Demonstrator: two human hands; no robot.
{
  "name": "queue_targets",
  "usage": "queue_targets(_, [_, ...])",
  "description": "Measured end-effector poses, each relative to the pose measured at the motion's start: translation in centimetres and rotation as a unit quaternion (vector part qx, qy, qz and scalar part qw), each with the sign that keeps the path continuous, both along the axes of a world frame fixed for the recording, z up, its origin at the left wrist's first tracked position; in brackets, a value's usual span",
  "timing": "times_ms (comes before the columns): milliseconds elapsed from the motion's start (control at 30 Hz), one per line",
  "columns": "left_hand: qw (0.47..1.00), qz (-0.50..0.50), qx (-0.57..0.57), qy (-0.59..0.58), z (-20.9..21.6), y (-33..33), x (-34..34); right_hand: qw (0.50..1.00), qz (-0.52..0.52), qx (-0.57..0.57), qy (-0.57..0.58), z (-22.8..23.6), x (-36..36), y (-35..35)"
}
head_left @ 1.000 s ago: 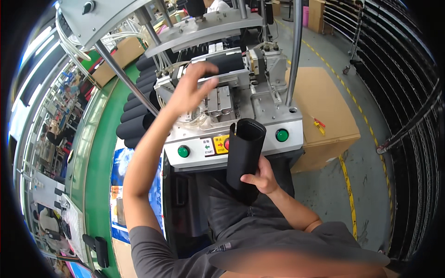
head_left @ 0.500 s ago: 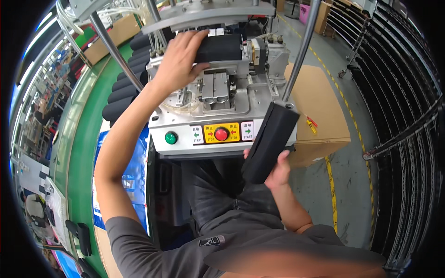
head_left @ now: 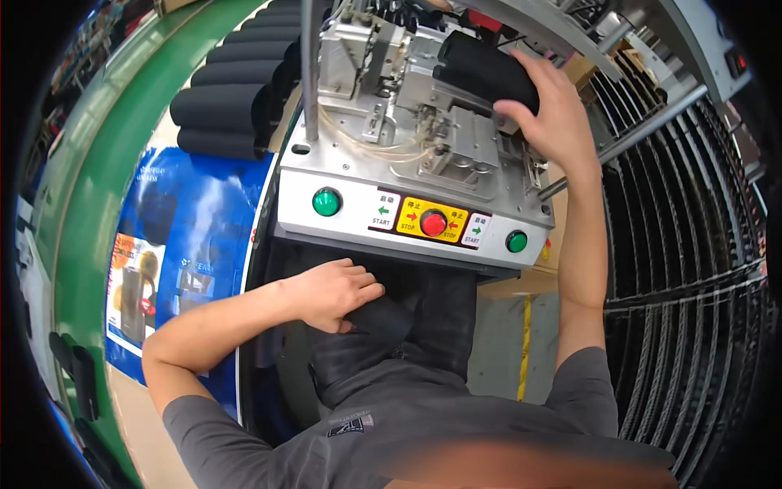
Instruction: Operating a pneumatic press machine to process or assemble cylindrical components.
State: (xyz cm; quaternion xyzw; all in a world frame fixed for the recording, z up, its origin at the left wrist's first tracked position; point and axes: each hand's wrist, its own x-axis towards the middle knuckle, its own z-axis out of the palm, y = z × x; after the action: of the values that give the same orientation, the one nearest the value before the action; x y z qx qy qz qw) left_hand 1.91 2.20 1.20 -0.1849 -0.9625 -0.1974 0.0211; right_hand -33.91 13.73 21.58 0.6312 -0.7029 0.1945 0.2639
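My right hand (head_left: 554,122) reaches up to the metal machine (head_left: 423,138) and grips a black foam tube (head_left: 481,69) lying across its top fixture. My left hand (head_left: 334,293) rests low at my lap, below the machine's control panel (head_left: 407,216). Its fingers are curled over the end of a second black foam piece (head_left: 384,319) that lies against my dark trousers; most of that piece is hard to tell from the cloth.
Several black foam tubes (head_left: 228,106) are stacked left of the machine beside a green curved rail (head_left: 90,187). A blue poster (head_left: 187,236) lies below them. The panel has green buttons (head_left: 326,201) and a red one (head_left: 432,222). A black wire rack (head_left: 692,244) stands right.
My right hand, which held a black tube at my lap, has gone up to the machine's tube. My left hand has come off the machine down to my lap. The view swung left.
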Motion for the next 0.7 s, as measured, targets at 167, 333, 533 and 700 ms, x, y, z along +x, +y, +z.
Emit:
queue_targets(167, [0.999,0.008,0.007,-0.038,-0.5,-1.1,0.0,0.989,-0.024,0.144,-0.03,1.4,-5.3,-6.2])
queue_targets(333, [0.999,0.014,0.02,-0.048,-1.0,-1.0,0.3,0.971,-0.004,0.218,-0.095,-0.5,-6.5,-9.1])
queue_targets(533, [0.998,0.019,0.013,-0.055,-1.0,-1.1,0.4,0.955,-0.035,0.27,-0.119,-0.8,-7.6,-10.4])
queue_targets(700, [0.998,0.019,0.024,-0.06,-1.2,-1.0,0.4,0.953,-0.014,0.268,-0.142,-1.1,-7.9,-10.7])
